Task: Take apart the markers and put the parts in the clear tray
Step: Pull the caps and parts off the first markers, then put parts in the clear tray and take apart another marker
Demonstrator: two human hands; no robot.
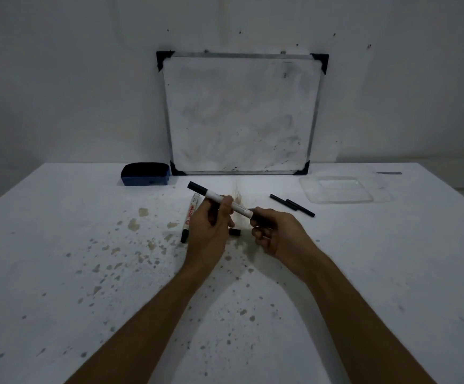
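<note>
I hold a white marker [214, 195] with a black cap at its far left end, slanting above the table. My left hand [210, 231] grips its middle barrel. My right hand [273, 231] pinches its near black end. A second white marker [190, 214] with red print lies on the table just left of my left hand. A small black cap [235, 232] lies between my hands. Two thin black rods [293, 205] lie to the right. The clear tray [336, 189] sits at the far right with nothing visible in it.
A small whiteboard [241, 115] leans against the wall at the back. A blue eraser [145, 174] lies left of it. The white table [59, 259] is speckled with brown stains near the middle.
</note>
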